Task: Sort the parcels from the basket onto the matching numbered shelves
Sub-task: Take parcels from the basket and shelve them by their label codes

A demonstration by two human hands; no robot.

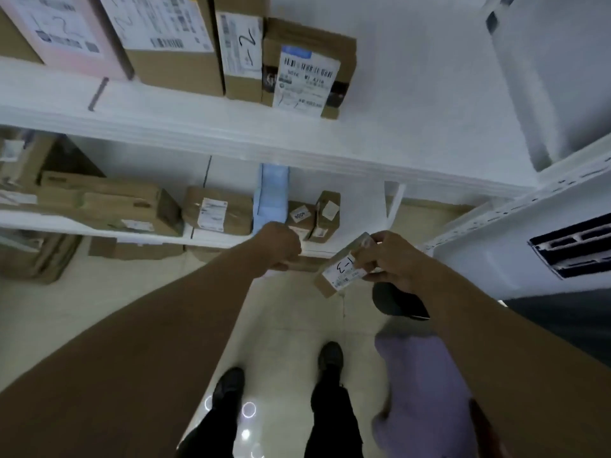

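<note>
My right hand (393,259) grips a small brown cardboard parcel (337,274) with a white label marked "1-3" by hand. It hovers in front of the lower shelf (211,238). My left hand (281,246) is curled at the shelf's front edge, next to two small brown boxes (312,218); whether it holds anything is hidden. The upper shelf (198,127) carries several boxes, one (243,54) marked "-2".
The lower shelf also holds a blue padded envelope (271,196), a taped brown parcel (216,211) and long flat cartons (109,201). A white upright (509,213) stands at right. A purple bag (420,385) and a dark object (396,302) lie on the floor near my feet.
</note>
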